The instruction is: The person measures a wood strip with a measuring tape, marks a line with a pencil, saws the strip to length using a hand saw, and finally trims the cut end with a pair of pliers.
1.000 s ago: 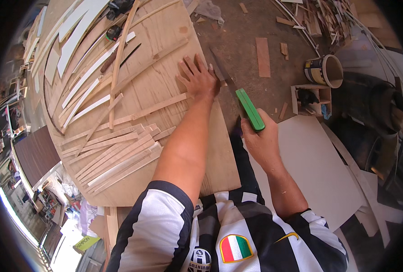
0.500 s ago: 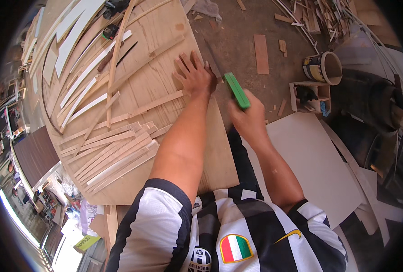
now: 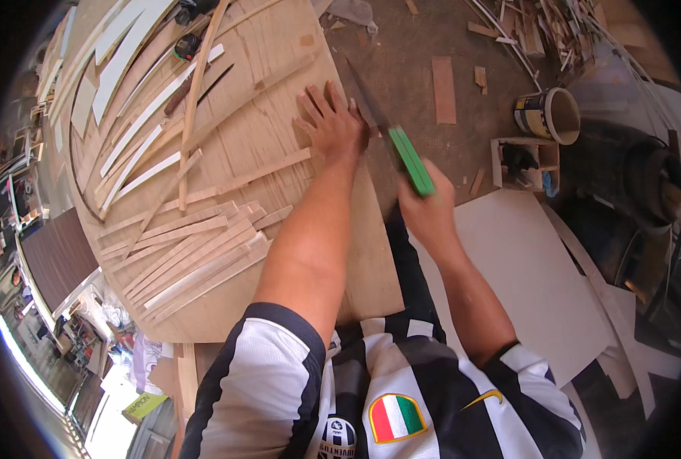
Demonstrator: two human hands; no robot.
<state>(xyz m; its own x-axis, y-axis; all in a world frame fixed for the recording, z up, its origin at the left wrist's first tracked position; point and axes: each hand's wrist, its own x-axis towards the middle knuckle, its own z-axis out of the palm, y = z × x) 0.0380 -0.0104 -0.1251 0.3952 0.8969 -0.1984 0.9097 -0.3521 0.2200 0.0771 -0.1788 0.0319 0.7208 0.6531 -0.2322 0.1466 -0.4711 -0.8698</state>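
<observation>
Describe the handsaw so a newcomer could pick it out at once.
Find the big plywood sheet and follow its right edge up to the spread left hand. To the right of that, the right hand grips the handsaw, dark blade pointing up the picture. Its bright green handle sets it apart from the brown rectangular board on the floor.

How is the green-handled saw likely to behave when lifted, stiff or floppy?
The saw would probably flex slightly sideways, as its blade looks long and thin. Its weight likely sits toward the right hand, since the green handle looks bulkier than the blade.
</observation>
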